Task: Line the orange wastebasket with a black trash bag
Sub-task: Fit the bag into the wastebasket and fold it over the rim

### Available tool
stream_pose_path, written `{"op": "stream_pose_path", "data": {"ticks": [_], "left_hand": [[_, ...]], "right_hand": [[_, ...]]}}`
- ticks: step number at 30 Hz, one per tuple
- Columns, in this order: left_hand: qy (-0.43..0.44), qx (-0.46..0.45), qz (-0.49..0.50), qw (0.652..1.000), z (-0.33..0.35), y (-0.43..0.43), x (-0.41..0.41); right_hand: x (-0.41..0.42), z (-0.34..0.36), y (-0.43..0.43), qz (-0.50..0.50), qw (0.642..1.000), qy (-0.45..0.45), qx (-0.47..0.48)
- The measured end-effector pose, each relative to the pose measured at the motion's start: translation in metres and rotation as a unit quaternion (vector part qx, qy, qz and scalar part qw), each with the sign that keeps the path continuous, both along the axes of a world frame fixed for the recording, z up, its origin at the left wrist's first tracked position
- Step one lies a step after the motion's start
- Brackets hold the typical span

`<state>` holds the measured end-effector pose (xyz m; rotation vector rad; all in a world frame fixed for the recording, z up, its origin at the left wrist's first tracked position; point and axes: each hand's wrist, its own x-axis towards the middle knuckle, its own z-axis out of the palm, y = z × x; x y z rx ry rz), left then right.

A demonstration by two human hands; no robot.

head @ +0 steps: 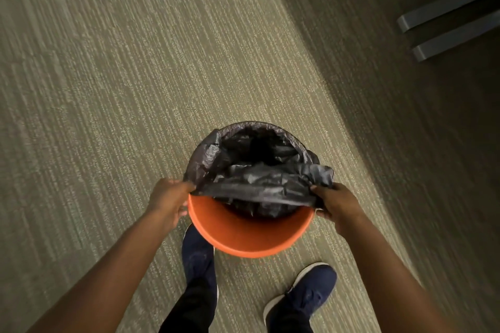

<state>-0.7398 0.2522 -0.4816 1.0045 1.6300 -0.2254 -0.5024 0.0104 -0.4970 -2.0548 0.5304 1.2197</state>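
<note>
A single head-worn wide-angle camera looks steeply down from standing height. It faces the carpet [135, 76] ahead of the person's feet. Only this view exists.

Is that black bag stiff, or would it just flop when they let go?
Probably floppy: the black bag is crinkled and sags between the left hand and right hand. Likely very light, too. Released, the near edge would probably slump into the orange wastebasket.

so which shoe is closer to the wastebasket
The left shoe: its toe tucks under the orange wastebasket. The right shoe sits apart.
</note>
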Motion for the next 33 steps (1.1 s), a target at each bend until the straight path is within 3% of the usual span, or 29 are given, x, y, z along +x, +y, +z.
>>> {"op": "stream_pose_path", "data": {"ticks": [3,9,18,20,25,30,33], "left_hand": [[-0.003,0.018,0.051,0.999,-0.003,-0.018,-0.016],[-0.003,0.034,0.093,0.995,-0.023,-0.044,-0.04],[0.015,0.014,0.047,0.999,-0.05,-0.07,-0.059],[0.008,-0.007,0.06,0.998,-0.052,-0.073,-0.059],[-0.052,-0.085,0.205,0.974,-0.043,-0.072,-0.058],[-0.107,-0.172,0.123,0.971,-0.041,-0.077,-0.067],[-0.069,-0.146,0.07,0.984,-0.053,-0.076,-0.068]], "right_hand": [[-0.015,-0.006,-0.023,-0.039,0.999,0.003,0.03],[-0.053,-0.031,-0.059,-0.03,0.999,0.02,-0.007],[-0.087,-0.053,-0.056,0.013,0.998,0.006,-0.06],[-0.09,-0.05,-0.054,-0.031,0.999,0.025,-0.034],[-0.094,-0.042,-0.058,-0.143,0.985,0.082,0.04],[-0.103,-0.046,-0.069,-0.127,0.981,0.128,0.071],[-0.106,-0.053,-0.064,-0.1,0.988,0.112,0.046]]}}
